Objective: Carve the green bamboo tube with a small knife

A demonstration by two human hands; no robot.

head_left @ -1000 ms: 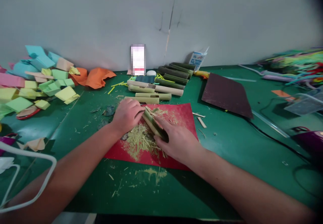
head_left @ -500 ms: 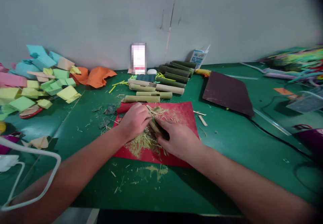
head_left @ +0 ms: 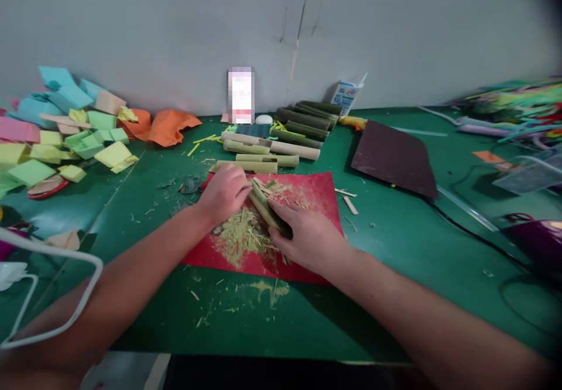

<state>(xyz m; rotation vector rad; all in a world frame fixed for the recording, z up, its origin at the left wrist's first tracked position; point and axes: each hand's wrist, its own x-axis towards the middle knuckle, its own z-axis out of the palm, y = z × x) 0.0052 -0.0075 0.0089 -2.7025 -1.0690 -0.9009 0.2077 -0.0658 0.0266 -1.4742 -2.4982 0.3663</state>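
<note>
My right hand (head_left: 309, 238) lies over a green bamboo piece (head_left: 266, 209), thumb and fingers gripping its sides and holding it at a slant. At the piece's far end is my left hand (head_left: 226, 194), its fingers curled closed; whatever they pinch is hidden. Under both hands spreads a red sheet (head_left: 322, 202). Pale bamboo shavings and dust (head_left: 241, 238) are heaped on it, and loose slivers lie beside my right fingers.
Cut bamboo tubes (head_left: 294, 149) lie in rows behind the red sheet. A phone (head_left: 241, 94) and a small carton (head_left: 346, 97) lean at the wall. Folded coloured paper (head_left: 79, 138) is piled left; a dark brown board (head_left: 395, 158) lies right. A white bent frame (head_left: 94, 287) stands near my left forearm.
My left hand has shifted left and slightly up, uncovering more of the bamboo piece's far end. My right hand keeps its grip on the bamboo.
</note>
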